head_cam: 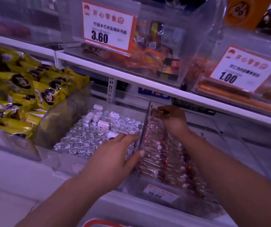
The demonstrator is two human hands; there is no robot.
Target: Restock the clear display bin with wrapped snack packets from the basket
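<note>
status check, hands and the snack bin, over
Left hand open, flat across the clear divider. Right hand pinching wrapped snack packets at the back of the clear bin. Nothing blocking.

Left hand (115, 154) flat, right hand (172, 118) curled
</note>
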